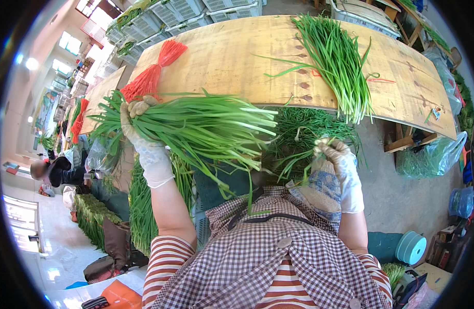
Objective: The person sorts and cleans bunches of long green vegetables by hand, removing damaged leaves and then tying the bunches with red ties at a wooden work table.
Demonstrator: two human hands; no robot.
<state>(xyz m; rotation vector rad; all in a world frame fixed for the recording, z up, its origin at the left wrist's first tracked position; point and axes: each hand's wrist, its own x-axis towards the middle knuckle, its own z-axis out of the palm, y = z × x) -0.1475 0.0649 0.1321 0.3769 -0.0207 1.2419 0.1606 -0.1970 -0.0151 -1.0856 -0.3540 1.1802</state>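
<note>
My gloved left hand (pixel 138 116) grips a big bunch of green garlic chives (pixel 206 119) by the leafy part, holding it sideways with the pale stem ends to the right. Between the fingertips of my gloved right hand (pixel 335 152) are a few loose chive stalks (pixel 299 164), drooping over my lap. Another pile of chives (pixel 337 65) lies on the wooden tabletop (pixel 229 58), its pale ends past the near edge. A tied bundle of red ties (pixel 159 67) rests on the table beyond my left hand.
Loose chive scraps (pixel 310 123) heap below the table's near edge. More chives (pixel 142 208) stand to my left. Plastic crates (pixel 175 15) are stacked behind the table. A turquoise plastic stool (pixel 411 247) and a clear bag of greens (pixel 430 158) are at right. Another person (pixel 63 172) is far left.
</note>
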